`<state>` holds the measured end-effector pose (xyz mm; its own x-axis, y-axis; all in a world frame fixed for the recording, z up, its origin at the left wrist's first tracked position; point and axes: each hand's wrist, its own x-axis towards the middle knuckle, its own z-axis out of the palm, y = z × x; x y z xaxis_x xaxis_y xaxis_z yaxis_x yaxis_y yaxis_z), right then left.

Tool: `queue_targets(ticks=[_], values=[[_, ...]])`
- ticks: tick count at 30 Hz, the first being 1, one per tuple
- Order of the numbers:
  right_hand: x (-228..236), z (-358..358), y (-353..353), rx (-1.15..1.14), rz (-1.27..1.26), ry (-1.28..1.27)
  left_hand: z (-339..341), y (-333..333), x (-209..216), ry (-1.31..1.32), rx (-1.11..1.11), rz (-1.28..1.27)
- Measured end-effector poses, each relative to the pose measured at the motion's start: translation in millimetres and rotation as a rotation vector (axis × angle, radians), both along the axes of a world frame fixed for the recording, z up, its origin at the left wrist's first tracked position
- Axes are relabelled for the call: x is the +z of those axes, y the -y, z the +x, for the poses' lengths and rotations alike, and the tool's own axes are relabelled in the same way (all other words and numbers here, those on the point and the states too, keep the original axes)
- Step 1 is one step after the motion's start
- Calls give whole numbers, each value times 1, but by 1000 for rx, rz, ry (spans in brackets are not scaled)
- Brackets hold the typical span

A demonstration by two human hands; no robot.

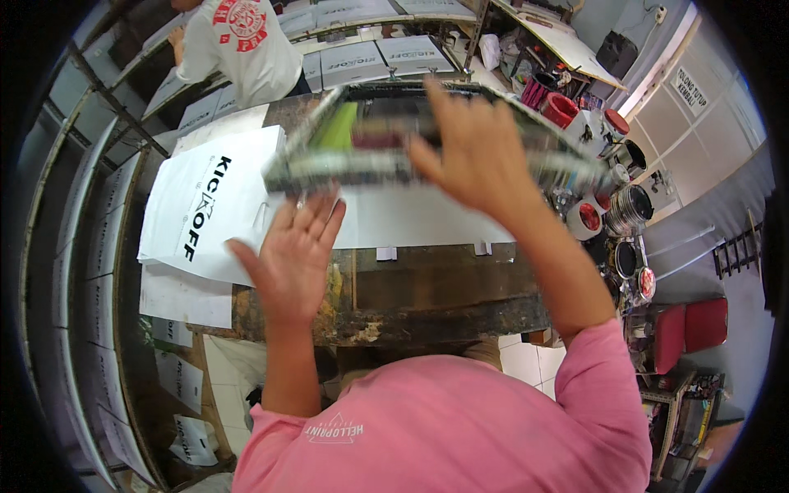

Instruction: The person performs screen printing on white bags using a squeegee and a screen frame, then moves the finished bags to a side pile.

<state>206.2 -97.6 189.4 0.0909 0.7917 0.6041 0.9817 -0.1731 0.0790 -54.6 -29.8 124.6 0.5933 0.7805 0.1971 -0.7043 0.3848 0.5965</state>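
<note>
A screen-printing frame is tilted up over the table, its near edge raised and blurred by motion. My left hand is palm up with fingers spread, its fingertips close below the frame's near edge; whether they touch is unclear. Above the frame's right half is my right hand, somewhat blurred, thumb and fingers apart, with nothing visible in it. Inside the frame lie a yellow-green patch and a smeared dark red shape. A blank white sheet lies beneath the frame.
White printed bags are stacked at the table's left. Drying racks stand on the left, more shelves at the back. A person in a white shirt works at the back left. Ink pots crowd the right side.
</note>
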Motion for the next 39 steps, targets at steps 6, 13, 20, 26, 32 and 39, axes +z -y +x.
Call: queue_targets(ticks=[6, 13, 20, 26, 32, 39], values=[[-108, -13, 61, 165, -391, -285, -39, 31, -98, -418, -57, -438], [-175, -39, 73, 148, -438, -442, -42, 16, -152, -656, -115, -510], [-199, 3, 18, 193, -399, -377, -44, 23, -163, -734, -58, -535], [-226, 91, -110, 170, -267, -280, -56, 27, -178, -651, -3, -620], [-220, 177, -215, 132, -234, -189, -47, 24, -169, -723, 8, -589], [-170, 145, -166, 209, -592, -412, -53, 20, -175, -682, -45, -487]])
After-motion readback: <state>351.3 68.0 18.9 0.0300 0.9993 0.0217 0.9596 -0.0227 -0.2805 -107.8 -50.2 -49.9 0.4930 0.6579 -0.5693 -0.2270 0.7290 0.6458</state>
